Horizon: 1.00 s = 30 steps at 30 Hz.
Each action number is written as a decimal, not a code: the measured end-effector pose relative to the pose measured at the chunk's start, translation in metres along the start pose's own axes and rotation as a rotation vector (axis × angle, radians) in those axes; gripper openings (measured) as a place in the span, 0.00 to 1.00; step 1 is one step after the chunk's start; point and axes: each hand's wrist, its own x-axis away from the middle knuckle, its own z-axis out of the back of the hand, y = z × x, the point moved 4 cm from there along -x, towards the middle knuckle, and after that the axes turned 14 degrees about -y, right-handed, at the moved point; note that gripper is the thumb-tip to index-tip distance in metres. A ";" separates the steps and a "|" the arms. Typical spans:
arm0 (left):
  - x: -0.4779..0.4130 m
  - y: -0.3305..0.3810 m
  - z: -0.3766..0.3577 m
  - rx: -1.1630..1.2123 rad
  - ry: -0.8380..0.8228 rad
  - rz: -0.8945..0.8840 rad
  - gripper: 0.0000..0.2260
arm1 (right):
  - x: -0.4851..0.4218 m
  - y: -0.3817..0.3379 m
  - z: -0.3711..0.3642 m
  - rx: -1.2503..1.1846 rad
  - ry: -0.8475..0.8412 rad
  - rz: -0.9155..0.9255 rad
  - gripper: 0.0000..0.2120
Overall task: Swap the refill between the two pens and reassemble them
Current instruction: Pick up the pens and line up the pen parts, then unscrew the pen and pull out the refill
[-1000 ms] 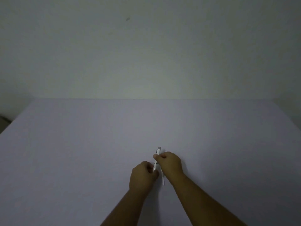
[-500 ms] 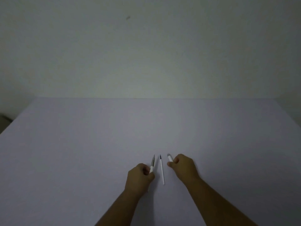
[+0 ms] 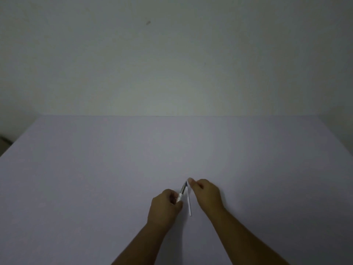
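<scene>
My left hand [image 3: 165, 206] grips the lower part of a white pen [image 3: 182, 192], whose dark tip points up and away to the right. A thin white refill [image 3: 189, 202] lies on the table between my hands, its dark tip at the far end. My right hand [image 3: 207, 194] is closed on a small white pen piece [image 3: 190, 180], of which only the end shows past the fingertips. That end sits right beside the pen's tip; I cannot tell whether they touch.
The table [image 3: 95, 178] is a plain pale surface that ends at a bare wall [image 3: 172, 64]. A dark strip of floor [image 3: 4, 142] shows past the table's left edge.
The pen came apart into two pieces and my hands moved apart, with the refill lying between them. Now my right hand has moved back left, close to the pen's tip.
</scene>
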 end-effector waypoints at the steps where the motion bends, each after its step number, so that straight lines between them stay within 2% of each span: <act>1: 0.002 0.004 0.001 -0.022 0.007 -0.020 0.05 | 0.004 -0.006 -0.004 -0.070 -0.062 -0.001 0.18; 3: 0.004 0.011 0.003 -0.068 0.013 -0.055 0.06 | 0.008 -0.015 -0.010 -0.152 -0.143 0.011 0.16; 8: 0.010 0.022 0.013 -0.063 0.004 -0.088 0.08 | 0.018 -0.027 -0.003 -0.380 -0.199 0.074 0.06; 12: 0.017 0.031 0.021 -0.061 -0.006 -0.119 0.07 | 0.025 -0.030 0.003 -0.545 -0.299 0.082 0.07; 15: 0.023 0.036 0.023 -0.100 0.001 -0.135 0.07 | 0.030 -0.031 0.006 -0.557 -0.295 0.025 0.03; 18: 0.029 0.041 0.023 -0.139 0.013 -0.136 0.07 | 0.033 -0.032 0.010 -0.484 -0.239 0.015 0.03; 22: 0.034 0.046 0.027 -0.136 0.046 -0.150 0.07 | 0.037 -0.037 0.009 -0.657 -0.294 0.044 0.04; 25: 0.037 0.049 0.029 -0.131 0.051 -0.164 0.07 | 0.039 -0.034 0.010 -0.591 -0.238 -0.009 0.08; 28: 0.038 0.052 0.029 -0.144 0.051 -0.167 0.07 | 0.041 -0.038 0.012 -0.627 -0.268 0.031 0.02; 30: 0.039 0.053 0.030 -0.145 0.059 -0.164 0.07 | 0.042 -0.040 0.014 -0.673 -0.298 0.045 0.04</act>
